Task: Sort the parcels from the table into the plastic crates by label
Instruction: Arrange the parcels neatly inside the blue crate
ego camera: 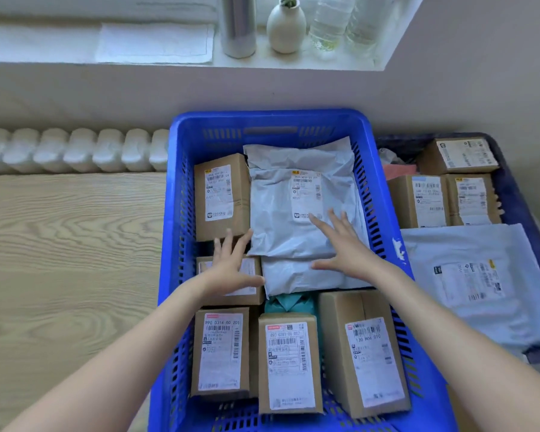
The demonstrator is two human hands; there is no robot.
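A blue plastic crate (272, 123) stands in the middle and holds several labelled parcels. A grey poly mailer (293, 238) with a white label lies on top near the back. My right hand (345, 247) rests flat on it with fingers spread. My left hand (231, 266), also spread, lies over a small cardboard box (247, 294) at the mailer's left edge. A tall cardboard box (222, 198) stands behind it. Three labelled boxes (287, 363) line the crate's near side. A teal parcel (290, 302) shows between them.
A darker crate (508, 188) to the right holds several cardboard boxes (418, 201) and a grey mailer (468, 275). Wooden floor (69, 260) lies to the left, with a white radiator (72, 149) by the wall. A windowsill (293, 62) above bears a flask, vase and bottles.
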